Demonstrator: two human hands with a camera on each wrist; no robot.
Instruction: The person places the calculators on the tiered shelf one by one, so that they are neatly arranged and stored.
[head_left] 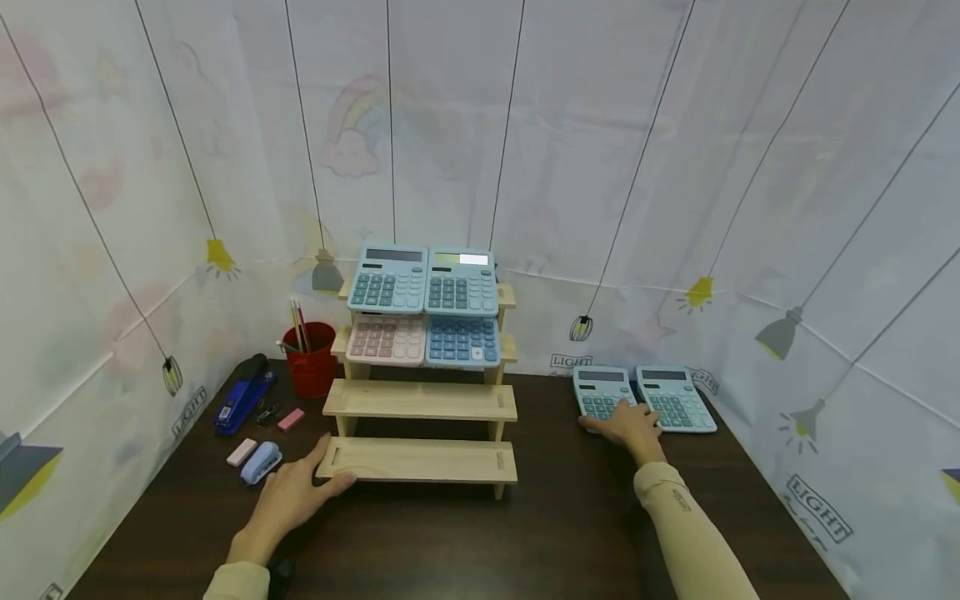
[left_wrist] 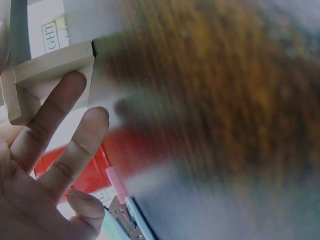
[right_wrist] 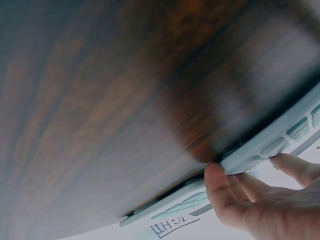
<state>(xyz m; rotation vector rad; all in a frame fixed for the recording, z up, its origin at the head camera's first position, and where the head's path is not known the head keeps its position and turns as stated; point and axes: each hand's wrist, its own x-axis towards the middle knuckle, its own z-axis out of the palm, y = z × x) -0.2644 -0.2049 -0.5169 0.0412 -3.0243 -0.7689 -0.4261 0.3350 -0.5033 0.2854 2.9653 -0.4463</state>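
Note:
In the head view my left hand (head_left: 288,496) rests at the left end of the lowest step of a wooden tiered rack (head_left: 420,460). Its thumb and fingers are spread along the step's corner. The left wrist view shows two fairly straight fingers (left_wrist: 75,145) by that step's end. My right hand (head_left: 630,429) grips the near part of a light blue calculator (head_left: 602,379), thumb at its left side and fingers at its right. A second light blue calculator (head_left: 675,400) lies close beside it on the right. In the right wrist view fingertips meet the calculator's edge (right_wrist: 260,152).
Light blue calculators (head_left: 390,279) stand on the top step, with a pink one (head_left: 386,340) and a blue one (head_left: 462,342) below. To the left are a red pencil cup (head_left: 311,362), blue stapler (head_left: 243,404), small light-blue stapler (head_left: 262,462) and pink eraser (head_left: 291,420).

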